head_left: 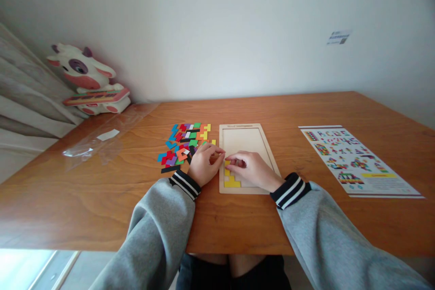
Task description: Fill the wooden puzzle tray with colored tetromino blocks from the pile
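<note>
A shallow wooden puzzle tray lies in front of me, with yellow puzzle pieces in its near left corner. My right hand reaches over the tray, thumb and fingertips closed around a yellow piece at the upper end of that group. At the tray's left edge, my left hand is curled with its thumb and fingertips together; whatever they may hold is too small to make out. Just left of it lie loose coloured puzzle pieces, partly hidden behind this hand.
A printed pattern sheet lies to the right on the wooden table. Clear plastic wrapping spreads at the left. A cow-shaped toy keyboard stands in the back left corner by the curtain. A wall rises behind the table.
</note>
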`<state>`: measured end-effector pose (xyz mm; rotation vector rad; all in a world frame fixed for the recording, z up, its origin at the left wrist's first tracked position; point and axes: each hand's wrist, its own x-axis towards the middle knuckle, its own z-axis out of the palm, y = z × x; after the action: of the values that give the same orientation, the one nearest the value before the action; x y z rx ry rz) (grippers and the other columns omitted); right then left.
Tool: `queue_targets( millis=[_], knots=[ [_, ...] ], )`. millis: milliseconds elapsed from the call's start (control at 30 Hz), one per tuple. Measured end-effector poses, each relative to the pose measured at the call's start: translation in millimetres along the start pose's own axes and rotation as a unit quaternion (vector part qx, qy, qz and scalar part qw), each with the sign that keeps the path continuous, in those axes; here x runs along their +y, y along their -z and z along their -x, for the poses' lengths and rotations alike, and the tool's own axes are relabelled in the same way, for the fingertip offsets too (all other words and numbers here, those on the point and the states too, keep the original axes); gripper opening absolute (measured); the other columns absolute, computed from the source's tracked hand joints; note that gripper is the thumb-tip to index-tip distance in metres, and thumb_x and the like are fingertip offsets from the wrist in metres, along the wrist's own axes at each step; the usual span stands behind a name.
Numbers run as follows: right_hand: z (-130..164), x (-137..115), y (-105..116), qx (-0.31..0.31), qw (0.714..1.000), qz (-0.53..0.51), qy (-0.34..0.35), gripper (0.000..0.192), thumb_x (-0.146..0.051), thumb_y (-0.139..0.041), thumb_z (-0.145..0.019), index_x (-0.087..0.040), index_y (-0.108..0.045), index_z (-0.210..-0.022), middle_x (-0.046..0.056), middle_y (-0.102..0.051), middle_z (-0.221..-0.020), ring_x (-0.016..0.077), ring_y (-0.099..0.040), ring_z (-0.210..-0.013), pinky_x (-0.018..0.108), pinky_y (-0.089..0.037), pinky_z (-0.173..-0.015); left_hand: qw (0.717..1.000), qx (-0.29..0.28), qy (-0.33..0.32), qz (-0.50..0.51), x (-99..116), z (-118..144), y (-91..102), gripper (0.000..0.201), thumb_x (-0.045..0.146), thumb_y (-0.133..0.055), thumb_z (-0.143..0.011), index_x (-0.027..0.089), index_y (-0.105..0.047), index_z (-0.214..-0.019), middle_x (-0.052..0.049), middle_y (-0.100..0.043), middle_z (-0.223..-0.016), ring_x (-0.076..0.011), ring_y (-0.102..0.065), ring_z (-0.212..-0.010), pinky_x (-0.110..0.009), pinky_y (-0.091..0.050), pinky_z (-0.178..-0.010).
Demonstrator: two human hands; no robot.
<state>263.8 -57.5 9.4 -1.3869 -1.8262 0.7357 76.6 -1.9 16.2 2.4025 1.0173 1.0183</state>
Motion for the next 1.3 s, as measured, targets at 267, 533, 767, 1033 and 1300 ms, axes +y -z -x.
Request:
queue_targets(
  millis=[267,533,767,1033,1300],
  knots=[
    [0.5,-5.9,-3.2,-0.013,0.998,-0.061,-0.021,0.02,-0.033,-0.067,-0.084,-0.016,-0.074,-0.092,0.003,-0.072,-0.078,0.0137,-0.06,-0.066,0.024,-0.046,-0.062,1.0,-0.002,-0.005,-0.018,-1.8,0.5,-0.7,0.007,0.021,-0.061,-0.087,0.019,-0.067,-0.088,-0.004,-0.065,-0.089,-0.0178,-0.062,-0.085,-0.033,-0.052,-0.082],
    [0.6,-6.4,-0.1,-0.046,0.999,0.003,0.011,0.02,-0.029,-0.069,-0.082,-0.015,-0.072,-0.096,0.003,-0.066,-0.076,0.0125,-0.057,-0.063,0.025,-0.045,-0.061,1.0,-0.003,0.0,-0.022,-2.5,1.2,-1.9,0.007,0.02,-0.062,-0.086,0.021,-0.068,-0.088,-0.003,-0.065,-0.09,-0.0177,-0.062,-0.086,-0.033,-0.052,-0.083],
    [0.8,-5.8,2.6,-0.058,0.998,0.011,0.031,0.02,-0.028,-0.069,-0.083,-0.015,-0.073,-0.096,0.004,-0.065,-0.078,0.0123,-0.058,-0.065,0.024,-0.047,-0.062,1.0,-0.007,0.0,-0.029,-0.1,1.3,-0.8,0.007,0.021,-0.061,-0.086,0.021,-0.068,-0.089,-0.003,-0.065,-0.09,-0.0184,-0.062,-0.088,-0.033,-0.051,-0.085],
    [1.4,-5.8,9.2,-0.084,0.994,0.005,0.067,0.026,-0.036,-0.072,-0.082,-0.016,-0.073,-0.097,0.006,-0.067,-0.084,0.013,-0.058,-0.068,0.026,-0.05,-0.065,0.99,0.023,-0.009,-0.139,-20.2,-4.7,7.1,0.013,0.022,-0.06,-0.087,0.02,-0.065,-0.098,-0.006,-0.064,-0.099,-0.0233,-0.059,-0.097,-0.039,-0.047,-0.092],
    [2.4,-0.5,28.1,-0.16,0.983,-0.028,0.081,0.035,-0.032,-0.073,-0.08,-0.018,-0.068,-0.112,0.007,-0.067,-0.097,0.0149,-0.06,-0.082,0.03,-0.052,-0.081,0.987,0.034,0.031,-0.156,-33.0,-4.8,7.1,0.018,0.023,-0.058,-0.086,0.02,-0.064,-0.103,-0.008,-0.062,-0.104,-0.0254,-0.058,-0.099,-0.041,-0.048,-0.093]
  ],
)
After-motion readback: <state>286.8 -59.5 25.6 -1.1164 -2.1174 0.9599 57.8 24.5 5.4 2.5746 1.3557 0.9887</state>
